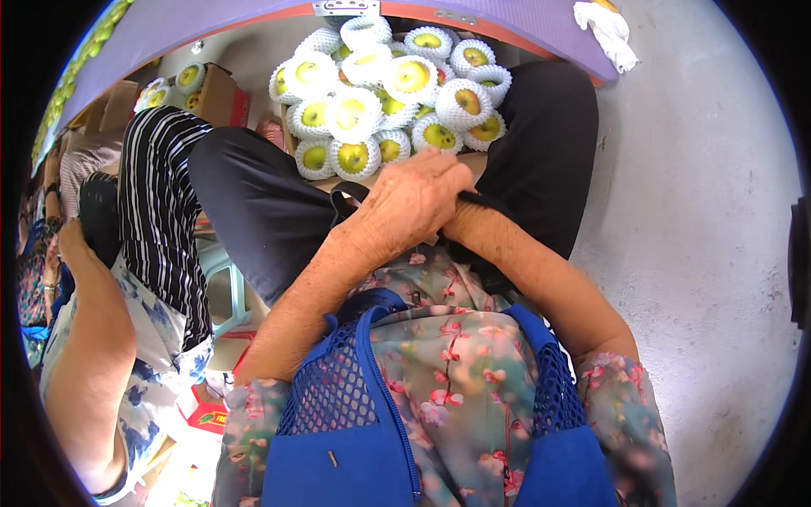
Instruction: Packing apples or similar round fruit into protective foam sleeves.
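Between my knees stands a cardboard box heaped with apples in white foam net sleeves (353, 114). My two hands meet over my lap, at the box's near edge. My left hand (453, 218) lies mostly hidden beneath the other one, with a black band at its wrist. My right hand (412, 193) rests on top, its fingers bent; whether either hand holds anything is hidden. A black strap loop (345, 198) shows beside my right hand.
A table with a purple cover (545, 32) runs across the top, a white cloth (605, 32) at its right end. At the left sit other people, one in striped trousers (161, 234), near a pale stool (225, 285) and a box with more sleeved apples (222, 95). Grey floor (684, 190) lies right.
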`<state>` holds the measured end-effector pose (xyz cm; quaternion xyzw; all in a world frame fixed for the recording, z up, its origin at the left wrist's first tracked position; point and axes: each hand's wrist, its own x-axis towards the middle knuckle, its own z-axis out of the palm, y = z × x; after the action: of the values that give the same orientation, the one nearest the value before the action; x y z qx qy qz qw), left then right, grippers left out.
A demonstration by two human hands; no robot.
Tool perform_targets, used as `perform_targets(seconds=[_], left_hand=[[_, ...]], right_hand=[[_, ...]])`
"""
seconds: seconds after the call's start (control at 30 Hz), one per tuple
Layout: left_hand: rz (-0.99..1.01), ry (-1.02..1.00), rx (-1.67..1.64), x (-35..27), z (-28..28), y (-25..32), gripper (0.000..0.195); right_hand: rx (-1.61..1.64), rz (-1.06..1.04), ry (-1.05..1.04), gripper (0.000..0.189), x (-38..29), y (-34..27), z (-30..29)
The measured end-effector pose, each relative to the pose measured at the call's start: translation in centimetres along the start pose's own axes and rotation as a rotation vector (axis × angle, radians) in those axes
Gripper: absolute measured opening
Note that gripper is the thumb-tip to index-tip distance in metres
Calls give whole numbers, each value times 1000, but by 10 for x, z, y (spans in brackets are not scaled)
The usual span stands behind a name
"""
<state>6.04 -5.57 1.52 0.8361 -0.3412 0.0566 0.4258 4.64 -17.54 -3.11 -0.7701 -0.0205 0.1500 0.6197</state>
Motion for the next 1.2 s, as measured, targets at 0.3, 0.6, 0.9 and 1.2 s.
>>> perform_targets(seconds=[0.3, 0.6, 0.9, 1.2], left_hand=[[-16, -344, 22, 18, -4, 6, 9], [-145, -611, -826, 39, -54, -15, 29], [-87, -929, -1276, 34, -48, 12, 33], [-272, -607, -1603, 1, -32, 26, 23]], right_hand=[[-367, -131, 2, 19, -21, -29, 22], [-1037, -484, -619, 17, -20, -70, 23], [-685, -1089, -639, 11, -46, -127, 27], [-458, -1006, -716, 7, -47, -131, 28]])
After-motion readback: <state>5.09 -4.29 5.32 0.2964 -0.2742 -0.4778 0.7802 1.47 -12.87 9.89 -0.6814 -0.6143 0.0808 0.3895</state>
